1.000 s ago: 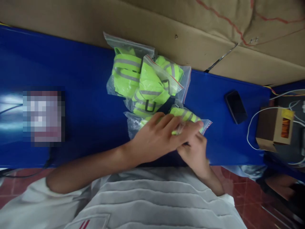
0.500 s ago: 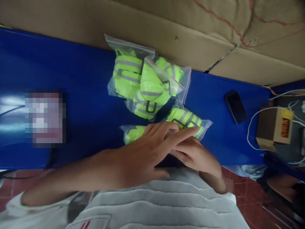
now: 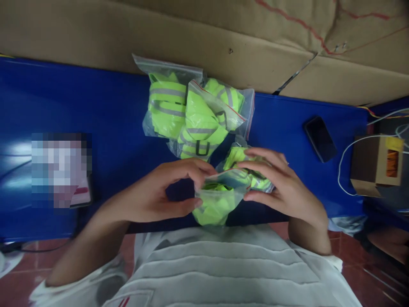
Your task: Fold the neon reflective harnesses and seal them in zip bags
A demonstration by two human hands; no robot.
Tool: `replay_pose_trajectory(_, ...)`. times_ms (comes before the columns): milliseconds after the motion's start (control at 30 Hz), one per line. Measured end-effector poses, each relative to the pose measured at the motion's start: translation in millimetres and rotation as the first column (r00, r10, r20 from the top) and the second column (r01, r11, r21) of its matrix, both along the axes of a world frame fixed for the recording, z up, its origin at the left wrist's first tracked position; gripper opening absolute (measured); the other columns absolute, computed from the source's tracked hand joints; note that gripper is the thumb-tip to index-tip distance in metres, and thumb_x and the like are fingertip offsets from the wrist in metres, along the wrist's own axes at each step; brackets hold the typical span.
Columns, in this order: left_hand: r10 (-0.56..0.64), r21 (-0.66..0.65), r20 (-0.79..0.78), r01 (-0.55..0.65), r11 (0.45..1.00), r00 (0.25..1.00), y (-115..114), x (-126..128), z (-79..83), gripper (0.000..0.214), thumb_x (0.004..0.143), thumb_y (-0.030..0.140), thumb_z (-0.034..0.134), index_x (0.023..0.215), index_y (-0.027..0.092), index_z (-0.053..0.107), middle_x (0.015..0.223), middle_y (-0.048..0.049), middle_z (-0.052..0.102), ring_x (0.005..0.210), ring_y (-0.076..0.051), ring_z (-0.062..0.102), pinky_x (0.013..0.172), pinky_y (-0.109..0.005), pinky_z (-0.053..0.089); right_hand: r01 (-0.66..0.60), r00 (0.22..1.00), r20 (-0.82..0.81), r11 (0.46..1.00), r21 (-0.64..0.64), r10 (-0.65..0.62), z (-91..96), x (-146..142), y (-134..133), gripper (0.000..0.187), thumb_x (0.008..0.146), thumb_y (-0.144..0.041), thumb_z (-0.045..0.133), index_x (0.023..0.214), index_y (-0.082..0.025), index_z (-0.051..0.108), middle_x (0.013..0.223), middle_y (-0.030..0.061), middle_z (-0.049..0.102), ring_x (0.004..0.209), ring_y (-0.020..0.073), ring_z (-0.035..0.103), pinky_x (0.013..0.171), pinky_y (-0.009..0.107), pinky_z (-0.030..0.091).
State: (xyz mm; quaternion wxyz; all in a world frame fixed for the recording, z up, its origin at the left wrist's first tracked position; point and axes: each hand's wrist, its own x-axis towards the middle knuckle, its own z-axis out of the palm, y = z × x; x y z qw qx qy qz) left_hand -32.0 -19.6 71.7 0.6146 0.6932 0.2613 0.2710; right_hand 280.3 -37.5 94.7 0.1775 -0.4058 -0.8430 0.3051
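Both hands hold one clear zip bag with a folded neon-yellow reflective vest inside, lifted just above the near edge of the blue table. My left hand pinches the bag's top left edge between thumb and fingers. My right hand pinches its top right edge. Just behind it lies another bagged vest, partly hidden by my right fingers. A pile of two more bagged vests rests farther back on the table.
A black phone lies on the table to the right. A small cardboard box with white cables sits at the far right. Large brown cardboard runs along the table's far side. A blurred patch covers something at the left.
My hands were pressed flat on a bag on the table. They have since drawn apart and lifted one bag toward me, each gripping a top corner.
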Motion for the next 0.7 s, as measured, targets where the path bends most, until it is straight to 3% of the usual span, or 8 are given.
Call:
replay_pose_trajectory(133,0.111,-0.222,0.035,-0.101,0.97,0.993,-1,0,-19.8,0.026,0.093,0.018,0.077,0.116,0.024,0.068,0.135,-0.0091,0.072,0.132,-0.021,0.067,0.111,-0.029,0.056,-0.051,0.975,-0.221,0.984,-0.173,0.011,-15.1,-1,5,0.029,0.095,-0.035,0.078,0.119,-0.023,0.069,0.114,0.0053,0.075,0.112,0.0182,0.071,0.099,0.033,0.053)
replay_pose_trajectory(267,0.114,-0.327,0.074,-0.084,0.941,0.991,3,-2,-27.6,0.02,0.094,0.018,0.075,0.114,0.023,0.073,0.127,-0.0111,0.076,0.133,-0.025,0.068,0.108,-0.031,0.059,-0.033,0.992,-0.122,0.992,-0.119,0.018,-17.7,-4,1,0.026,0.092,-0.037,0.082,0.112,-0.024,0.072,0.124,0.006,0.072,0.118,0.0198,0.069,0.103,0.036,0.05)
replay_pose_trajectory(367,0.053,-0.307,0.093,-0.022,0.951,0.994,10,-6,-28.5,0.025,0.097,0.02,0.072,0.122,0.023,0.075,0.122,-0.013,0.077,0.123,-0.024,0.073,0.099,-0.029,0.062,-0.051,0.978,-0.208,0.985,-0.165,0.016,-14.1,-6,-2,0.01,0.098,-0.019,0.073,0.108,-0.021,0.072,0.13,0.0073,0.071,0.119,0.0164,0.07,0.102,0.031,0.054)
replay_pose_trajectory(467,0.037,-0.226,0.089,-0.016,0.974,0.995,16,-9,-29.0,0.019,0.095,0.018,0.073,0.112,0.022,0.079,0.116,-0.0127,0.078,0.113,-0.022,0.076,0.094,-0.027,0.062,-0.055,0.948,-0.318,0.973,-0.226,-0.02,-11.0,-8,-2,0.016,0.099,-0.009,0.068,0.111,-0.02,0.072,0.133,0.0089,0.069,0.121,0.0149,0.07,0.102,0.028,0.057)
replay_pose_trajectory(600,0.142,-0.134,0.087,-0.13,0.982,0.986,18,-9,-31.0,0.014,0.088,0.012,0.08,0.097,0.022,0.081,0.109,-0.0102,0.082,0.109,-0.022,0.079,0.097,-0.028,0.062,0.049,0.946,-0.298,0.968,-0.247,-0.124,-10.6,-10,1,0.022,0.097,-0.009,0.07,0.115,-0.022,0.071,0.12,0.0072,0.072,0.125,0.0174,0.066,0.106,0.032,0.055)
replay_pose_trajectory(700,0.257,-0.173,0.08,-0.24,0.955,0.963,11,-2,-32.6,0.015,0.085,0.01,0.083,0.092,0.022,0.078,0.099,-0.0064,0.083,0.096,-0.019,0.08,0.087,-0.026,0.064,0.139,0.935,-0.278,0.95,-0.279,-0.218,-13.6,-11,0,0.02,0.094,-0.013,0.076,0.11,-0.023,0.073,0.11,0.0046,0.072,0.116,0.0166,0.067,0.101,0.031,0.056)
